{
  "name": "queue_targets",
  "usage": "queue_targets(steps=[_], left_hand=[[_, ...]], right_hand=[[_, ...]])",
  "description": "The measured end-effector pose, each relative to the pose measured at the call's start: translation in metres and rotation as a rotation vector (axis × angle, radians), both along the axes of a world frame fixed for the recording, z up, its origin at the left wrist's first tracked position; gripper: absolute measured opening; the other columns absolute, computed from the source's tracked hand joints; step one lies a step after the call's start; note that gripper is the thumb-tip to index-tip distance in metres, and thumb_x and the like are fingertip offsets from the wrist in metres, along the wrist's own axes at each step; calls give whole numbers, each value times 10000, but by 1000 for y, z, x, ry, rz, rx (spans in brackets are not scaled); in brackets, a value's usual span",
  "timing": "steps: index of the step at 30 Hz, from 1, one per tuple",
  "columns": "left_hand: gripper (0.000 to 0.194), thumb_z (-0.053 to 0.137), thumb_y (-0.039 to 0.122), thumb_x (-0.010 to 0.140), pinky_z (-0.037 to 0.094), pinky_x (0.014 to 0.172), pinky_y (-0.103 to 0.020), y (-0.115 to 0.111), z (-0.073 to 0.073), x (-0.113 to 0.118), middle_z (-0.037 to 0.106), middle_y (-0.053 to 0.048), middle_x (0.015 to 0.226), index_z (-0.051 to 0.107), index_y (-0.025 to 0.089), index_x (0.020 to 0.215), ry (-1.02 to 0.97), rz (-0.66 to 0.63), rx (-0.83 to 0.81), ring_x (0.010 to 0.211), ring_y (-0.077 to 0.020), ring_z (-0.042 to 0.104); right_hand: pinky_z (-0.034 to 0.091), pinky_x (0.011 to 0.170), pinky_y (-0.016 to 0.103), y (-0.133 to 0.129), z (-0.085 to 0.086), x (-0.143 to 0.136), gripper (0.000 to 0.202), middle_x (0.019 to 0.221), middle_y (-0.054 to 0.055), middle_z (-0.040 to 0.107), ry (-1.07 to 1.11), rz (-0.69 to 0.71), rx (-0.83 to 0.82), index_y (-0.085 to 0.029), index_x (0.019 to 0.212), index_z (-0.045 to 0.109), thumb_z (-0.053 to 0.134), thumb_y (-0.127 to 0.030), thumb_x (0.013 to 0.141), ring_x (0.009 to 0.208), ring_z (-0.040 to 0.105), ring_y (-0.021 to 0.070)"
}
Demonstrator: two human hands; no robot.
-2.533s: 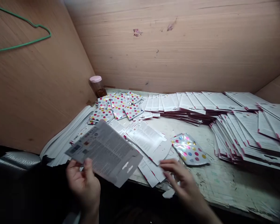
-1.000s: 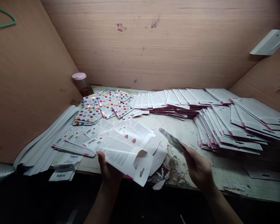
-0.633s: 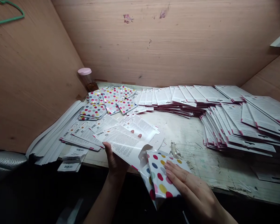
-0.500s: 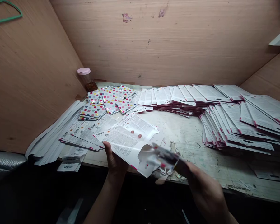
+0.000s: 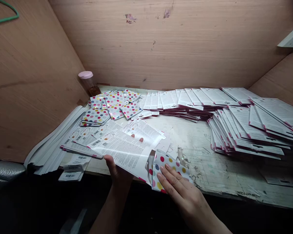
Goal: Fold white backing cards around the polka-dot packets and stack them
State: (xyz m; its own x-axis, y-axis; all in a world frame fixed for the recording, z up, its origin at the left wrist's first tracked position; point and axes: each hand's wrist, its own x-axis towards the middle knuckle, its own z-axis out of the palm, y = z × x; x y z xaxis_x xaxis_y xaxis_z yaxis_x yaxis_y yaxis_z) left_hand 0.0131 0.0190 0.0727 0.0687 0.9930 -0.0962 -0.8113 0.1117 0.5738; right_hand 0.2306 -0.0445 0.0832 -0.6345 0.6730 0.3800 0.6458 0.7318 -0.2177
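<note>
My left hand (image 5: 118,174) grips a white printed card sleeve (image 5: 127,152) by its near edge, thumb on top, fingertips showing past its far side. My right hand (image 5: 183,195) lies flat on a polka-dot packet (image 5: 169,164) and holds it at the sleeve's open right end, part of the packet inside the flap. Both sit at the near edge of the worn table (image 5: 210,165).
Several polka-dot packets (image 5: 112,105) lie stacked at the back left beside a pink-lidded jar (image 5: 87,81). Fanned rows of white cards with red edges (image 5: 246,126) cover the back and right. Flat white sleeves (image 5: 61,143) are piled at the left. Plywood walls enclose the table.
My right hand picked a polka-dot packet off the table, swung it over, and now presses it into the open end of the sleeve. My left hand kept holding the sleeve.
</note>
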Motion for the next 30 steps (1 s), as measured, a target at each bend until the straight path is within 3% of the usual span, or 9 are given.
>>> queue_targets(steps=[5, 10, 15, 17, 22, 24, 26, 28, 30], left_hand=[[1079, 440, 911, 609, 252, 1118, -616, -6, 0, 9, 397, -69, 1508, 259, 318, 1493, 95, -104, 118, 1416, -418, 236], [1048, 352, 933, 617, 230, 1136, -599, -9, -4, 17, 355, -41, 1534, 262, 354, 1486, 71, -97, 203, 1428, -415, 195], [1168, 274, 975, 569, 161, 1138, -609, -6, -9, 15, 262, -118, 1566, 215, 272, 1500, -15, -119, 171, 1424, -428, 177], [1196, 245, 985, 549, 178, 1133, -603, -5, -14, 14, 261, -134, 1564, 243, 252, 1493, -51, -145, 152, 1417, -435, 189], [1224, 204, 1000, 509, 210, 1117, -609, -6, -17, 12, 287, -140, 1550, 294, 249, 1472, -97, -162, 133, 1406, -437, 209], [1221, 189, 1000, 513, 195, 1124, -604, -6, -13, 13, 304, -136, 1541, 299, 248, 1468, -129, -155, 122, 1408, -433, 206], [1234, 183, 1005, 506, 178, 1126, -607, -6, -8, 16, 319, -140, 1532, 296, 240, 1468, -154, -153, 114, 1405, -440, 208], [1246, 177, 1008, 502, 170, 1124, -614, -7, -6, 18, 328, -150, 1524, 287, 232, 1470, -142, -149, 114, 1397, -448, 225], [1224, 197, 1001, 527, 184, 1118, -613, -9, -8, 20, 345, -157, 1513, 284, 227, 1471, -95, -154, 113, 1387, -445, 253]], right_hand=[[572, 886, 423, -2, 12, -8, 523, 1375, 235, 498, -120, -116, 67, -59, 1385, 464, 337, 13, 883, 1257, 502, 335], [550, 932, 411, -2, 18, -29, 456, 1323, 233, 556, -81, -38, 18, -20, 1307, 533, 334, -36, 898, 1222, 549, 313], [408, 1009, 648, -1, 14, -38, 429, 1318, 103, 600, 75, 6, -32, -145, 1283, 574, 402, -72, 896, 1306, 431, 405], [362, 1026, 678, 0, 16, -37, 457, 1324, 79, 597, 111, 45, -129, -187, 1341, 522, 433, -100, 901, 1347, 372, 405], [448, 1068, 378, 0, 16, -26, 515, 1420, 156, 472, 273, 180, -376, -114, 1448, 341, 432, -176, 945, 1347, 416, 246], [496, 1012, 373, -1, 6, -23, 475, 1362, 129, 489, 398, 1, -285, -207, 1391, 435, 397, -93, 931, 1278, 477, 225], [528, 939, 453, -3, -6, -23, 400, 1316, 124, 455, 459, -257, -182, -272, 1264, 553, 475, -115, 904, 1215, 498, 274], [567, 833, 458, -3, -13, -23, 312, 1238, 128, 462, 455, -430, -245, -263, 1183, 575, 568, -195, 879, 1095, 551, 282], [591, 710, 378, 0, -14, -23, 249, 1097, 104, 514, 472, -487, -378, -237, 1131, 543, 569, -243, 884, 926, 600, 229]])
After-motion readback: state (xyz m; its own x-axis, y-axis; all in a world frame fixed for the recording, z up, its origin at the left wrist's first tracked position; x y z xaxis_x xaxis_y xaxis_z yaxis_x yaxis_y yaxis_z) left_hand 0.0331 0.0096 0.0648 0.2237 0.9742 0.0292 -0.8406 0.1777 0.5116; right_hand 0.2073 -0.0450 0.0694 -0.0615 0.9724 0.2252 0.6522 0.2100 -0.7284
